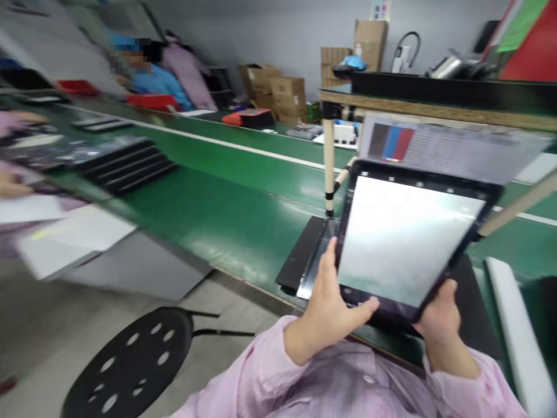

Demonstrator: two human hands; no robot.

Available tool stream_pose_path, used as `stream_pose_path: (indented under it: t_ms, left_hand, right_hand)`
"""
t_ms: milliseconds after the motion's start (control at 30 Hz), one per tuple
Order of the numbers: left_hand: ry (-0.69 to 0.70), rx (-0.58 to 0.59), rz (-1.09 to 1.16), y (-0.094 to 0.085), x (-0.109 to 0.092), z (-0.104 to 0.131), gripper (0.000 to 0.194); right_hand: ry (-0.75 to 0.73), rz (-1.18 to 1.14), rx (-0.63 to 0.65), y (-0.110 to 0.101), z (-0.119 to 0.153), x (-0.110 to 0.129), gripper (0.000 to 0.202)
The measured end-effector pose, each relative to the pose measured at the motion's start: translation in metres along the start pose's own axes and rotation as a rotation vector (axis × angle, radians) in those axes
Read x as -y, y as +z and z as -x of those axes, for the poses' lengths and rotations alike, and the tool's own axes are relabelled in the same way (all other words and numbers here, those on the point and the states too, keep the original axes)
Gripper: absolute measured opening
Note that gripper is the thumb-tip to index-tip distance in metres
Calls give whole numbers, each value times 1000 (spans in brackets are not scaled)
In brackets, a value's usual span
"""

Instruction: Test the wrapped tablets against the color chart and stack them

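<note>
A black-framed tablet (409, 244) with a bright white screen is held up, tilted, between my two hands. My left hand (328, 305) grips its lower left edge, the thumb lying over the bottom bezel and the fingers along the side. At the lower right corner, my right hand (439, 316) holds the edge, with its fingers partly hidden behind the tablet. Below and to the left, a dark flat panel (300, 255) lies on the green bench, with a clear, shiny sheet (314, 270) beside it, partly hidden by my left hand.
A wooden-post shelf (329, 157) with a colour-striped sheet (394, 142) stands behind the tablet. Stacked black trays (130, 165) lie on the green bench (217, 203) to the left. A black stool (134, 360) is at lower left. Co-workers sit at left and far back. A white strip (517, 331) lies right.
</note>
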State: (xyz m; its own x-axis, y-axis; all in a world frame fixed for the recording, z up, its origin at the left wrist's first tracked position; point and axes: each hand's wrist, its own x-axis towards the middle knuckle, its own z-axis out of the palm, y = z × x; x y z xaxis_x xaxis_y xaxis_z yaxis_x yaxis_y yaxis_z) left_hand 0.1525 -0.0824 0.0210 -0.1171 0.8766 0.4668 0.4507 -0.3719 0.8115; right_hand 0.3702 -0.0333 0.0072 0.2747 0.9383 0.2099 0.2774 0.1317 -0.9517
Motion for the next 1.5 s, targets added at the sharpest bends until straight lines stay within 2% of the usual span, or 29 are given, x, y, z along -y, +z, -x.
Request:
stream_pose_path:
  t_ms: [67,167,300,433,567,767,933,1033,1100,1167,1233,1300,1367,1500]
  left_hand:
    - [14,-32,-68,1,7,0,134]
    - [-12,-31,-105,3,10,-3,140]
    - [16,-25,-148,4,8,-7,142]
    - [57,-22,-169,5,8,-9,144]
    - [46,-20,-170,6,6,-10,145]
    - [65,0,-180,4,5,-11,156]
    - [85,-12,-170,5,5,-9,152]
    - [84,-35,-117,4,9,-8,139]
    - [103,-53,6,0,12,-9,116]
    - [81,-85,226,-6,14,-10,86]
    - [-59,-136,482,-11,13,-13,65]
    - [-264,-187,673,-14,10,-14,54]
    - [-411,-209,777,-12,6,-16,52]
    - [-472,-171,868,-3,0,-15,46]
  right_hand:
    - [71,-204,50,9,-2,4,92]
    - [165,-507,118,16,-4,16,82]
    - [244,-623,92,17,-4,23,83]
    - [249,-608,93,15,-5,15,90]
    - [180,-514,152,11,-6,10,94]
    - [50,-304,228,7,-8,12,101]
    - [37,-294,217,7,-8,13,102]
    - [57,-339,216,7,-7,13,100]
    - [71,-364,212,5,-4,14,98]
    - [82,-378,228,3,4,17,96]
    - [67,-389,265,-2,14,24,92]
    - [-16,-377,304,-9,23,35,86]
    - [-164,-315,342,-18,26,49,81]
    - [-380,-101,371,-36,12,76,80]
